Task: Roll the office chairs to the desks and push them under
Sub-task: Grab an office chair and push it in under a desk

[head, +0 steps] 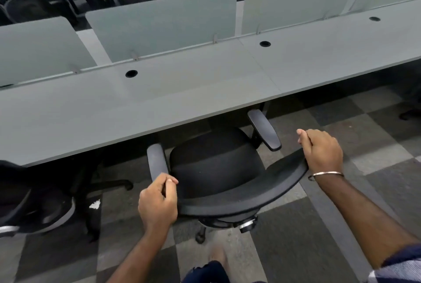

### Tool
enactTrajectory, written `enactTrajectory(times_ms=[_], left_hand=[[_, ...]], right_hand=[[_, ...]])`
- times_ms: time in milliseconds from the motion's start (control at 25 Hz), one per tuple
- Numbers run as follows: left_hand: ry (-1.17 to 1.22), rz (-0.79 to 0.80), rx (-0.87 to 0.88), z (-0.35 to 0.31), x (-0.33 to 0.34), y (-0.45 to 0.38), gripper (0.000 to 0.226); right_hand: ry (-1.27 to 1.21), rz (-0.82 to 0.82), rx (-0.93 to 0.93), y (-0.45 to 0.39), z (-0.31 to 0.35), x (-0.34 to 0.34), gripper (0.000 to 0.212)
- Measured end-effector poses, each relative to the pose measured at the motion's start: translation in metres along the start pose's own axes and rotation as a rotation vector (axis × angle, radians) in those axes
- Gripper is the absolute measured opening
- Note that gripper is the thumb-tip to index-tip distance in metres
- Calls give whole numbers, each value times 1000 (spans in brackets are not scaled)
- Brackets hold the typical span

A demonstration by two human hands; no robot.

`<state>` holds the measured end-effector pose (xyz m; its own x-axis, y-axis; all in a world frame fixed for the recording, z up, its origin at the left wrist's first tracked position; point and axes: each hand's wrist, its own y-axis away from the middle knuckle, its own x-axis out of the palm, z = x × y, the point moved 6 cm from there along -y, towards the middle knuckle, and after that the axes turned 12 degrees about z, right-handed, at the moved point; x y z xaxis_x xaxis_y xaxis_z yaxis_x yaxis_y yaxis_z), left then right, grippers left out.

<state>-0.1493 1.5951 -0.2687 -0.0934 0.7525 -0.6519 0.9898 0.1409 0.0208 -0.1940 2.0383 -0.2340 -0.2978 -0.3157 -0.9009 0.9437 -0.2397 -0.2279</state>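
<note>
Black office chair (216, 164) sits dead ahead, seat half under the desk (159, 91); left hand (157, 200) and right hand (322, 150) both grip its backrest ends (straight shove, I'd guess).

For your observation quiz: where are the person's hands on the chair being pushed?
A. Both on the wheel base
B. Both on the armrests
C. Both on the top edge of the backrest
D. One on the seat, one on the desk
C: the left hand and right hand each grip an end of the backrest of the chair; the armrests are untouched.
</note>
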Motion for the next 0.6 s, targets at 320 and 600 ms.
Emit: enactTrajectory(times_ms=[320, 600], left_hand=[[31, 27, 79, -26, 10, -59, 29], [-1, 103, 101, -52, 54, -84, 26]], right_hand=[[-322, -45, 148, -48, -26, 16, 44], [-267, -9, 219, -102, -57, 14, 43]])
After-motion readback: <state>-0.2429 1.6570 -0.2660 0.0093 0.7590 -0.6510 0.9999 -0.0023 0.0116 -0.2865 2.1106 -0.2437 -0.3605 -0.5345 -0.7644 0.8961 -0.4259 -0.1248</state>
